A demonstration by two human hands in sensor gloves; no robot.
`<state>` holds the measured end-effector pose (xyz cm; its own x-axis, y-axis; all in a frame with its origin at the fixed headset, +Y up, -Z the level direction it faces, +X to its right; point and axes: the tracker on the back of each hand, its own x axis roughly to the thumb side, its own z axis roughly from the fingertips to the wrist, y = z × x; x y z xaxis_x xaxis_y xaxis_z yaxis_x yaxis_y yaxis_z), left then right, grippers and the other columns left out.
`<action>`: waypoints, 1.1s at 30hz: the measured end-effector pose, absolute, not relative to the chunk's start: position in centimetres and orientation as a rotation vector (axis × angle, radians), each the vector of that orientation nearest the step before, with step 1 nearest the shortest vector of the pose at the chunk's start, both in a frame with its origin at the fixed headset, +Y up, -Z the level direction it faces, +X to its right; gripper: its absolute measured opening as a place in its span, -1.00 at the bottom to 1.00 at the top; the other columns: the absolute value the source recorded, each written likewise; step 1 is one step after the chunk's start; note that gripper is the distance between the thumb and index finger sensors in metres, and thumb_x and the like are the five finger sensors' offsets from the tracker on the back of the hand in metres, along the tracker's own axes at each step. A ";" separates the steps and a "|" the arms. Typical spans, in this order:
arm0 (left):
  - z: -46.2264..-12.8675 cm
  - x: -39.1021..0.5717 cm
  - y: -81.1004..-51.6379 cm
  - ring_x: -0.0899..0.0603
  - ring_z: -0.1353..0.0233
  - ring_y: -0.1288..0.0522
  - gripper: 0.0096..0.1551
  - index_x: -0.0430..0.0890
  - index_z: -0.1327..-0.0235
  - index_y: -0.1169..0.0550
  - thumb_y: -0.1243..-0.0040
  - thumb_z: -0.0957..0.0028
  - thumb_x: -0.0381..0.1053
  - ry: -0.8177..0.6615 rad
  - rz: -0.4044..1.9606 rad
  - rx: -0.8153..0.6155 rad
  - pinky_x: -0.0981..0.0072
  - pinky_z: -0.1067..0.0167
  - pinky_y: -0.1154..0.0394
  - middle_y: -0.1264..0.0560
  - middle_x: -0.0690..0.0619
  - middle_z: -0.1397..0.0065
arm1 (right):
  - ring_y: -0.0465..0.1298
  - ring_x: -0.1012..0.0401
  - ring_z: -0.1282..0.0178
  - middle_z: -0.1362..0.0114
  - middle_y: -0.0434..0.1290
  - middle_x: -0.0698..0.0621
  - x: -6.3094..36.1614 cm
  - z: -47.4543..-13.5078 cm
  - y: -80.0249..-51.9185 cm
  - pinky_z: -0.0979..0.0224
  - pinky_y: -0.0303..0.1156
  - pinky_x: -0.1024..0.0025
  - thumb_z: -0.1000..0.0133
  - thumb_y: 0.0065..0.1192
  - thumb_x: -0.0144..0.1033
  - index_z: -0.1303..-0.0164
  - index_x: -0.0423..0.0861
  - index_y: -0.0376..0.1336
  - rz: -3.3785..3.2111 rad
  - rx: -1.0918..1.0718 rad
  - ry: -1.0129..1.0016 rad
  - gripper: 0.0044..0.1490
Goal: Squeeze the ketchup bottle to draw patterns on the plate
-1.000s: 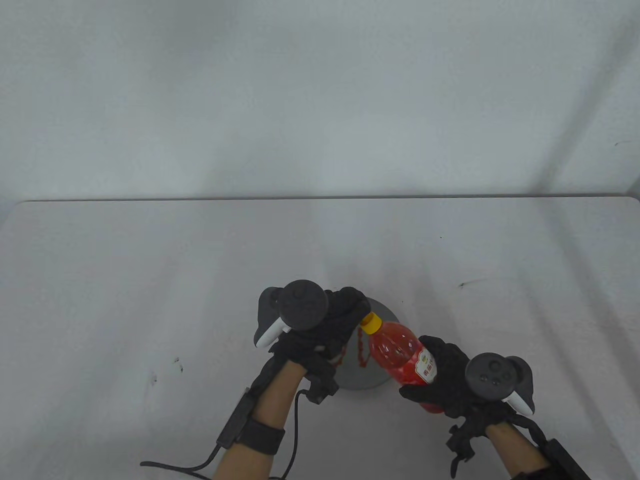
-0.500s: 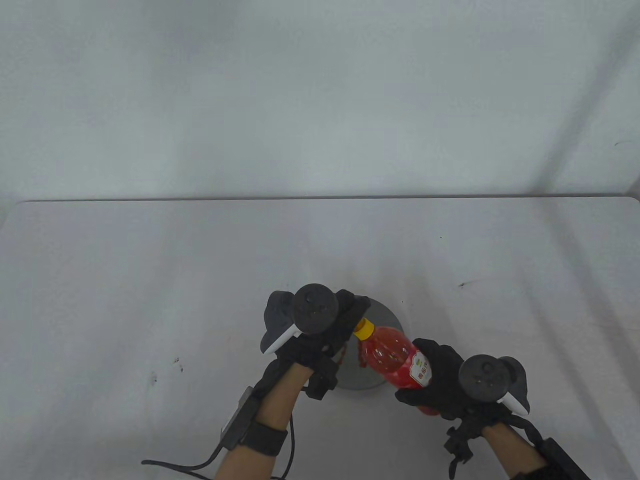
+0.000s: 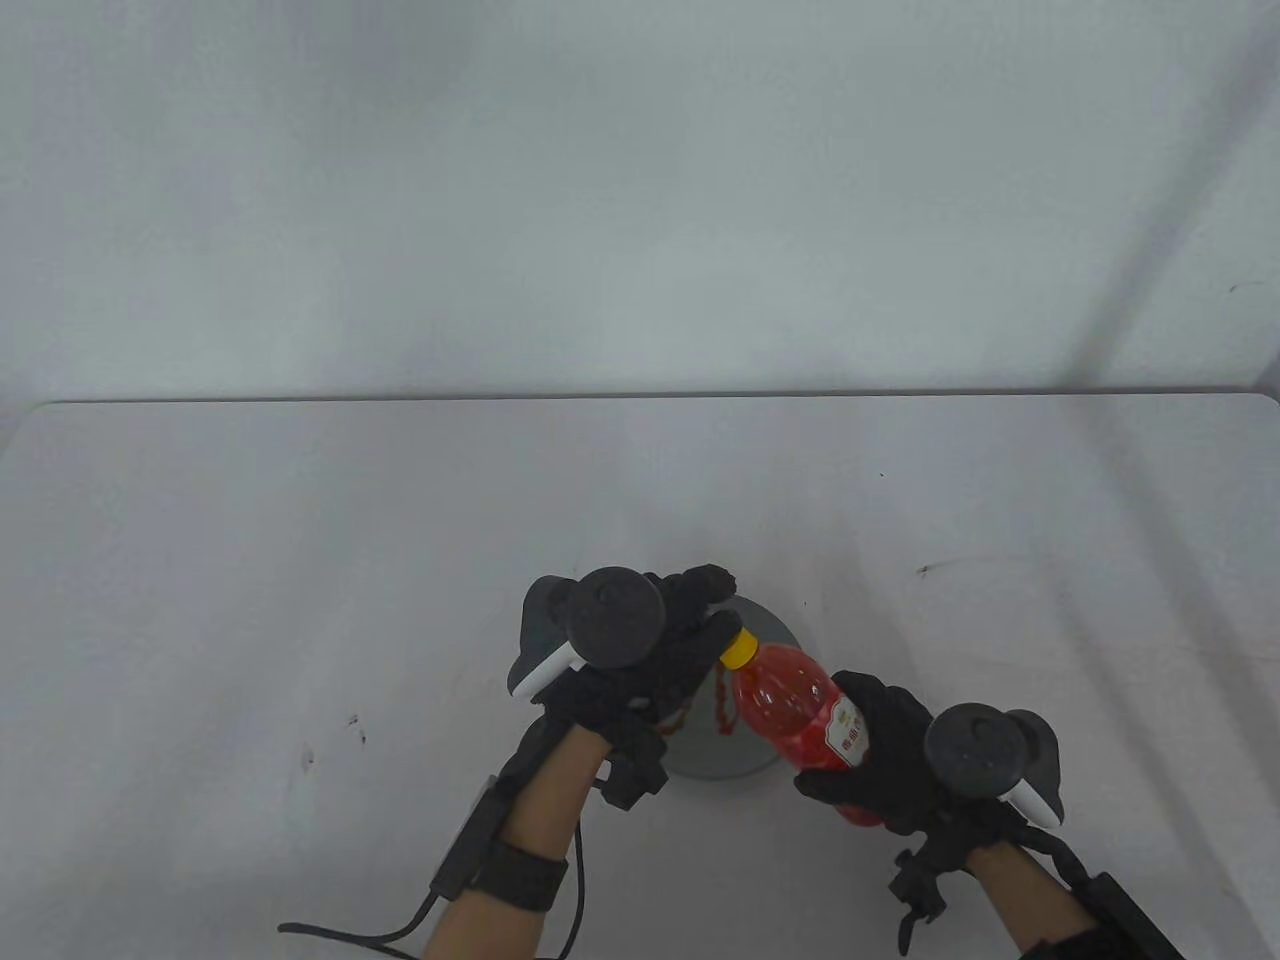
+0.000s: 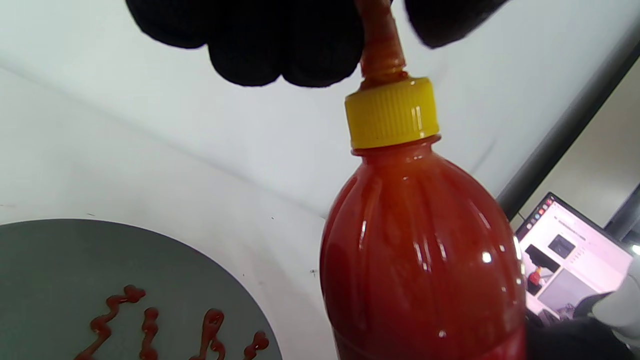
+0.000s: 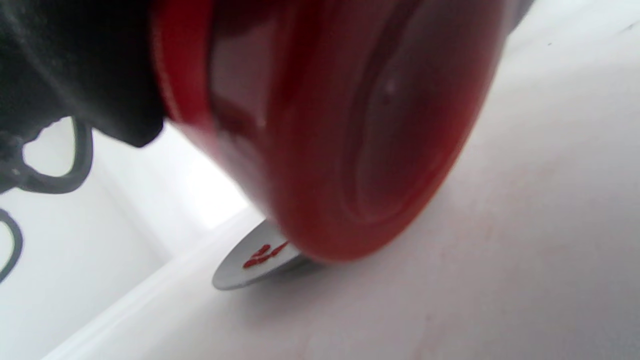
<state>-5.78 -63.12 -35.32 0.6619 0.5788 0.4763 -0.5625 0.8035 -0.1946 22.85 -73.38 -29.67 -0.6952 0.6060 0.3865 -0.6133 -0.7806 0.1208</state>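
The glossy, ribbed red plastic ketchup bottle (image 3: 800,715) with its ridged yellow screw cap (image 3: 740,650) is held tilted above the right part of the round, flat grey plate (image 3: 735,760) on the matte white surface (image 3: 300,560), the right hand (image 3: 900,750) wrapping its fingers around the labelled lower body. Only the left wrist view shows the ketchup-smeared tapered nozzle (image 4: 381,47) pinched between the left hand's (image 3: 660,650) gloved fingers (image 4: 285,45), plus wavy ketchup lines (image 4: 150,330) on the plate. The right wrist view alone shows the bottle's rounded, concave base (image 5: 380,150).
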 end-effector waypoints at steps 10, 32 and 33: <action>-35.0 -5.1 -63.1 -0.08 0.10 -0.63 -0.47 -0.19 -0.12 -0.56 0.09 -0.28 0.18 -0.466 0.580 -0.007 -0.16 -0.01 -0.54 -0.63 0.08 0.26 | 0.41 -0.19 -0.36 -0.50 0.42 -0.29 22.6 -29.5 -73.1 -0.46 0.30 -0.36 0.06 0.64 0.33 -0.55 -0.19 0.14 2.442 0.568 -0.046 0.23; -34.9 -6.2 -62.0 -0.08 0.25 -0.66 -0.42 -0.13 0.23 -0.69 0.07 -0.25 0.30 -0.325 0.473 -0.022 -0.14 0.09 -0.58 -0.64 0.10 0.49 | 0.41 -0.19 -0.36 -0.50 0.42 -0.29 22.6 -29.6 -73.5 -0.46 0.30 -0.35 0.06 0.64 0.33 -0.55 -0.18 0.14 2.434 0.570 -0.031 0.22; -34.9 -6.2 -62.0 -0.07 0.26 -0.66 -0.44 -0.13 0.26 -0.70 0.07 -0.26 0.29 -0.335 0.450 -0.018 -0.14 0.10 -0.58 -0.63 0.11 0.50 | 0.41 -0.19 -0.36 -0.50 0.42 -0.29 22.6 -29.6 -73.5 -0.46 0.30 -0.35 0.06 0.64 0.33 -0.55 -0.19 0.14 2.438 0.568 -0.029 0.22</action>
